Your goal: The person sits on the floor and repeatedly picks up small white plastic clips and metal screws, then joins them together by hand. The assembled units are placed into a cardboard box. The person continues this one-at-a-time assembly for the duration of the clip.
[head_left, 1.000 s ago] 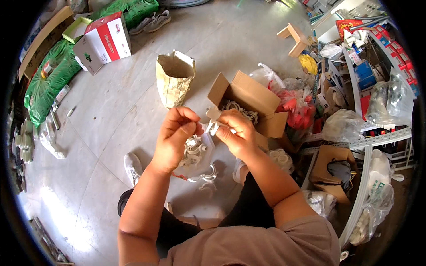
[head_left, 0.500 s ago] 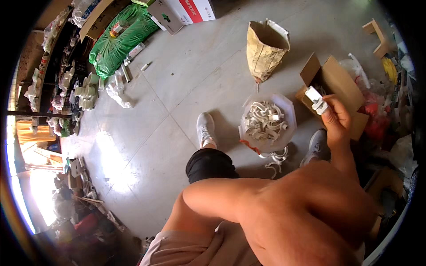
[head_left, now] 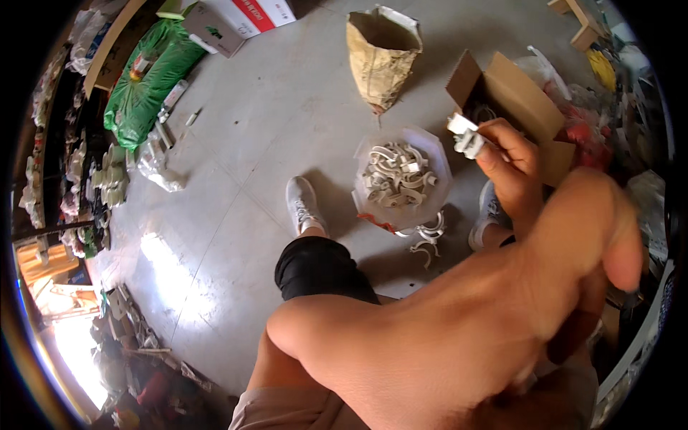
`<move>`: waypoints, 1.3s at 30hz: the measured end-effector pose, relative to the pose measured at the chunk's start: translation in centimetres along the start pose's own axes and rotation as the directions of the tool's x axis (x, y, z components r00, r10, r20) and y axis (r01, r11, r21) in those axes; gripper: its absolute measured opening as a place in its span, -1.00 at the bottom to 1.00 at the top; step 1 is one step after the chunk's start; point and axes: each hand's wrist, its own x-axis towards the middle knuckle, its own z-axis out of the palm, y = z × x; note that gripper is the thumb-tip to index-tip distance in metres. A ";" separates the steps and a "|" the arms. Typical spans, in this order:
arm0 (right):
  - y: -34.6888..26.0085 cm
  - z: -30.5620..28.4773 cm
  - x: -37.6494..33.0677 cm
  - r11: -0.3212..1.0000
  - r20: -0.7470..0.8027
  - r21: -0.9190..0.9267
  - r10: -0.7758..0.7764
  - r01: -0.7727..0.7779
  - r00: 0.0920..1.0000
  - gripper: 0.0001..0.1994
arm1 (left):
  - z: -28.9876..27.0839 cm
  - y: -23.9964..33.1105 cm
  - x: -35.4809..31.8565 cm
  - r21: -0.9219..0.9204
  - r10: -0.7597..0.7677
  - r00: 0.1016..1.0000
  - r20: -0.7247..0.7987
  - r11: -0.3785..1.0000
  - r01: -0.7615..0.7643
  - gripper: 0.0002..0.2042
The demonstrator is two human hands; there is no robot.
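Observation:
My right hand is closed on a white plastic clip, pinched between thumb and fingers beside the cardboard box. Very near the camera, my left hand spans the lower right with its fingers bent downward and apart. Nothing shows in it, though its underside is hidden. Between my feet, a translucent eight-sided tub holds a heap of curved white plastic clips. Several loose curved clips lie on the floor by its near edge.
A worn tan paper sack stands beyond the tub. The open cardboard box sits to the right, against piled plastic bags. A filled green bag and laden shelves line the left side.
The whole view has shifted, so the floor things appear further left and higher. My right hand still grips the clip. My left hand shows more of its bent fingers than before.

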 end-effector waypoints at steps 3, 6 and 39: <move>-0.4 -0.3 0.7 0.981 -0.005 -0.189 0.052 -0.052 0.999 -0.80 | -0.7 0.3 0.2 0.104 -0.257 0.923 -0.288 0.949 0.296 -0.65; 1.1 -0.1 0.0 0.996 -0.111 0.067 0.061 -0.054 0.992 -0.80 | -7.3 -2.9 -1.9 0.333 -0.261 0.794 -0.549 0.803 0.495 -0.61; -20.9 4.5 -7.3 0.542 0.761 -0.193 -0.444 0.818 0.473 -0.68 | -12.9 -3.5 -4.0 0.403 -0.276 0.663 -0.696 0.613 0.679 -0.79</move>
